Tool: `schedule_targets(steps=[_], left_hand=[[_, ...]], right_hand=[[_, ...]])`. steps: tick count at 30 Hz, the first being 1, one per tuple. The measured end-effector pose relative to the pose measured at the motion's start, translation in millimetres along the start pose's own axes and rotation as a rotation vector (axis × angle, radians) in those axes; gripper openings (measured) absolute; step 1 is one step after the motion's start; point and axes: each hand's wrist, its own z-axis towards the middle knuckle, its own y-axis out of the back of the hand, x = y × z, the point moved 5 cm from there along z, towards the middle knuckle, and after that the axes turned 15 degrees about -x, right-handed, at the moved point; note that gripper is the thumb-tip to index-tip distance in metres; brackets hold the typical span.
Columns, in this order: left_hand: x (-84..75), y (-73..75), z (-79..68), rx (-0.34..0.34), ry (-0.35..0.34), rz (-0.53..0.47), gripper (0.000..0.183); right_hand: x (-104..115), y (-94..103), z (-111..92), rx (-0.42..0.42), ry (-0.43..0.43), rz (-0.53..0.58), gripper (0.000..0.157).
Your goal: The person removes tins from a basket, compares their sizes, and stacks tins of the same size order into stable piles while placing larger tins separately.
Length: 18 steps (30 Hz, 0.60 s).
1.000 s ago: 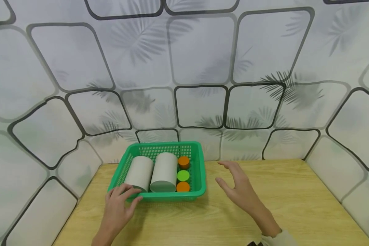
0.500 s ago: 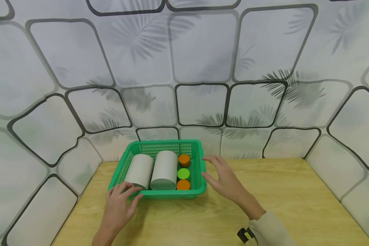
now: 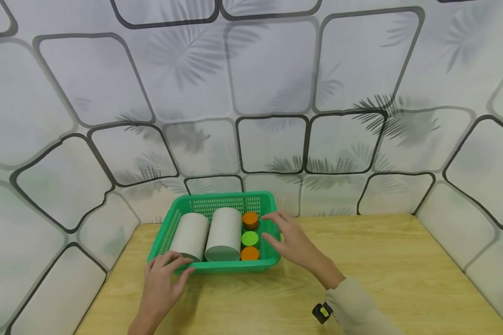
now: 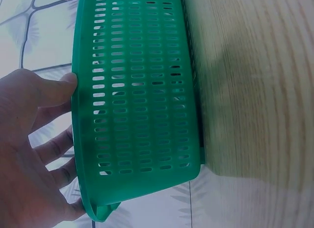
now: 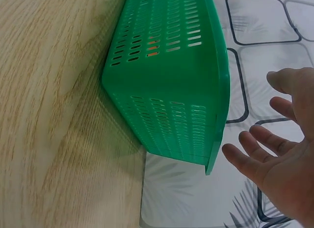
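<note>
A green plastic basket (image 3: 218, 267) with slotted walls stands on the table. In it lie two large white cylinders (image 3: 225, 232) side by side. To their right, in a column, are an orange round-topped piece (image 3: 250, 219), a lime green one (image 3: 249, 239) and another orange one (image 3: 249, 253). My left hand (image 3: 161, 279) holds the basket's front left rim; in the left wrist view the thumb (image 4: 61, 88) is at the rim, with the fingers behind it. My right hand (image 3: 291, 239), thumb and fingers spread, hovers over the right rim, apart from it in the right wrist view, holding nothing.
The pale wooden table (image 3: 360, 270) extends to the right of the basket. A wall covering (image 3: 272, 144) with dark-outlined blocks and leaf prints encloses the back and sides. A small black device (image 3: 322, 312) sits by the right sleeve (image 3: 352, 302).
My right hand has moved left from above the table to the basket's right rim. The left hand stays at the front left rim, and the basket and its contents stay put.
</note>
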Motion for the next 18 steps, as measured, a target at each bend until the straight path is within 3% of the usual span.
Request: schedule_targets(steps=[8,18], left_hand=[[4.1,-0.5,-0.9,0.012,0.041,-0.022,0.026],[-0.1,-0.8,1.2,0.014,0.039,-0.026,0.028]], right_hand=[[3.5,-15.2,8.5,0.042,0.018,-0.019,0.041],[3.3,-27.8,17.5,0.118,0.047,-0.039,0.047]])
